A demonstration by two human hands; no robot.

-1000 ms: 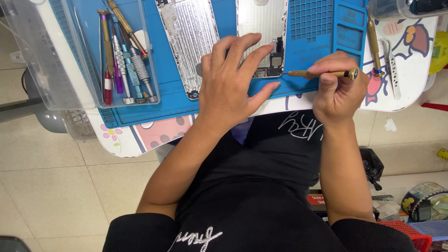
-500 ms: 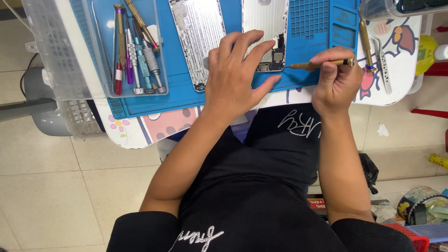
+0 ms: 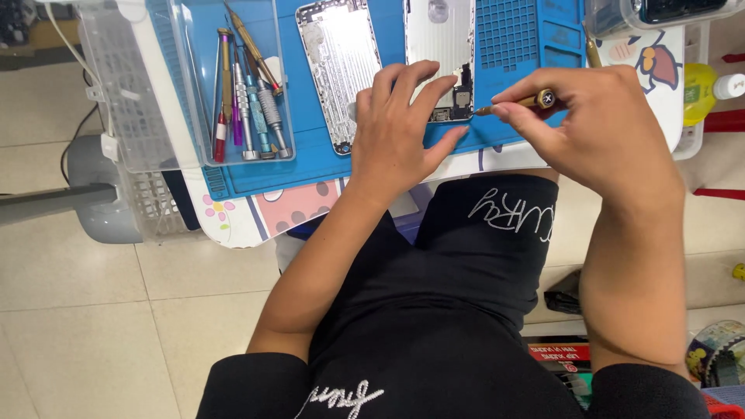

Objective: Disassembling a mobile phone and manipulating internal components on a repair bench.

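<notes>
Clear tray (image 3: pixel 233 140) of screwdrivers sat at blue mat's (image 3: pixel 326 167) left edge, spare phone back (image 3: pixel 341 70) beside it. Left hand (image 3: pixel 396 128), fingers spread, pressed the opened phone (image 3: pixel 442 46) at the mat's near edge. Right hand (image 3: pixel 597 124) pinched a brass screwdriver (image 3: pixel 518 102), tip on the phone's lower end.
</notes>
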